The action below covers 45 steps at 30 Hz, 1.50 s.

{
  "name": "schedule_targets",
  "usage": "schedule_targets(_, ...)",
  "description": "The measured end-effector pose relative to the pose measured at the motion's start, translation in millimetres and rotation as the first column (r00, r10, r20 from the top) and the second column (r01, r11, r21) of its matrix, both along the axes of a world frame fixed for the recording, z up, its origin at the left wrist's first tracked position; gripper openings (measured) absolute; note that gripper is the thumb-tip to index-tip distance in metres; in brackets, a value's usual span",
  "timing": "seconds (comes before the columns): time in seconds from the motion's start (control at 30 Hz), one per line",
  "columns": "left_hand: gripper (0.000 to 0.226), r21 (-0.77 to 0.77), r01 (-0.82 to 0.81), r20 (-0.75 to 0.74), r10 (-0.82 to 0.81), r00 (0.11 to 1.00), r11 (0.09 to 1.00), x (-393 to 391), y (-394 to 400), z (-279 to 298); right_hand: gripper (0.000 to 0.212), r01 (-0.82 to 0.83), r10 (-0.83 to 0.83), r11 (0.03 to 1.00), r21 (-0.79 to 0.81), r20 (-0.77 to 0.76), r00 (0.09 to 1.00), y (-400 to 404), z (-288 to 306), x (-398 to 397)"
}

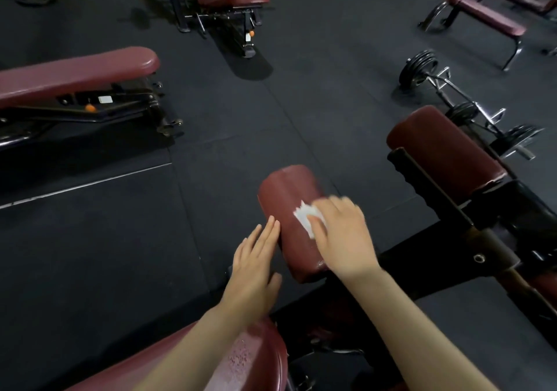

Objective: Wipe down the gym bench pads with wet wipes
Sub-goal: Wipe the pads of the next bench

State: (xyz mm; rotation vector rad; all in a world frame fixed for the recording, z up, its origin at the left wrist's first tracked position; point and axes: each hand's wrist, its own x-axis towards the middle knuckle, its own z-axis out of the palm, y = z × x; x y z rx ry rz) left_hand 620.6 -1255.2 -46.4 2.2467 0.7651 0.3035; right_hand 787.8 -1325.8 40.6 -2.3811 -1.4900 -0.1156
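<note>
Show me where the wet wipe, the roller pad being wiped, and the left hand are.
wet wipe (305, 218), head view, on the white part showing beside the fingers.
roller pad (284, 197), head view, on its bare top surface.
left hand (254, 262), head view, on the back of the hand.

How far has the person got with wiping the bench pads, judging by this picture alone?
Done: cannot be confirmed; the worn seat pad nearest the camera shows speckles, not clearly moisture.
In hand: the right hand presses a white wet wipe onto the small roller pad, while the left hand rests flat against its side.
Left: seemingly the other roller pad and the bench at left.
</note>
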Motion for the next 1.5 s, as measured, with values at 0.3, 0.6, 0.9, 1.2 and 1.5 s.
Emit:
schedule_targets(0.3, 0.094, 0.151, 0.030, 0.009, -0.032, 0.999, 0.988, 17.7, 16.7, 20.0, 0.017, 0.017, -0.017, 1.000, 0.018, -0.011, 1.000, 39.7, -2.3, 20.4)
schedule_targets(0.6, 0.102, 0.061, -0.001, -0.008, 0.001, 1.000, 0.998, 10.5, 10.8, 3.0, 0.017, 0.009, -0.008, 0.998, -0.054, 0.020, 1.000, 61.6, 4.6, 24.4)
schedule_targets(0.9, 0.090, -0.188, -0.028, -0.072, 0.015, 0.997, 0.982, -2.1, -5.9, -19.4, 0.013, -0.007, 0.009, 1.000, -0.023, 0.080, 0.997, -10.3, 3.1, -1.7)
schedule_targets(1.2, 0.086, -0.067, -0.071, 0.088, 0.077, 0.993, 0.995, 20.8, 12.9, 25.3, 0.022, 0.031, -0.026, 0.995, -0.098, 0.055, 0.998, 109.0, 2.8, 31.3)
schedule_targets(1.5, 0.099, 0.055, 0.013, 0.039, -0.015, 0.999, 0.998, 27.6, 9.5, 14.7, 0.023, 0.188, -0.186, 0.979, 0.080, -0.027, 0.982, -42.2, -8.6, -10.6)
